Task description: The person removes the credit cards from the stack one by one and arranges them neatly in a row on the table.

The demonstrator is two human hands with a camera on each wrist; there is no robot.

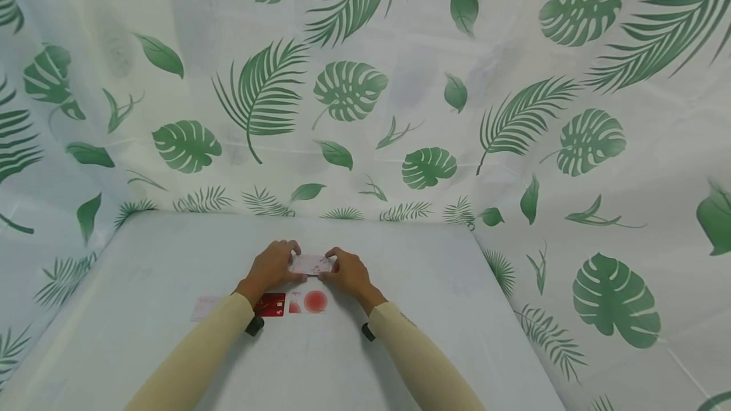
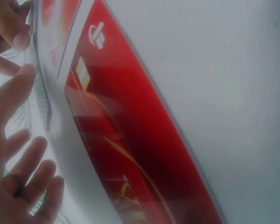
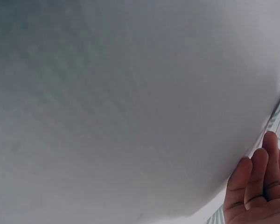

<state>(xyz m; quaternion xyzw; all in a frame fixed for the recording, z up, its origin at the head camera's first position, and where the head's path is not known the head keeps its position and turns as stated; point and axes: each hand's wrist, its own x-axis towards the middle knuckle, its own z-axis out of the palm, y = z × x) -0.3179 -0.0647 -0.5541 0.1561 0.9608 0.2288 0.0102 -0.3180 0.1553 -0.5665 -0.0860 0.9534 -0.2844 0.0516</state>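
Observation:
A pale pink card (image 1: pixel 311 264) with a small printed pattern is held between both hands in the head view. My left hand (image 1: pixel 273 266) pinches its left end, thumb at the near edge and fingers at the far edge. On its right end, my right hand (image 1: pixel 349 273) grips in the same way. Just nearer lie a red bank card (image 1: pixel 274 305) with a chip, partly covered by the left forearm, and a white card with a red circle (image 1: pixel 315 301). The red card fills much of the left wrist view, beside the left fingers (image 2: pixel 18 93).
Another pale pink card (image 1: pixel 204 308) lies left of the red one, partly behind the left sleeve. All rest on a white-covered table (image 1: pixel 434 309). Leaf-printed curtains (image 1: pixel 354 144) rise along its back and sides. Dark wrist straps (image 1: pixel 254 326) show below both sleeves.

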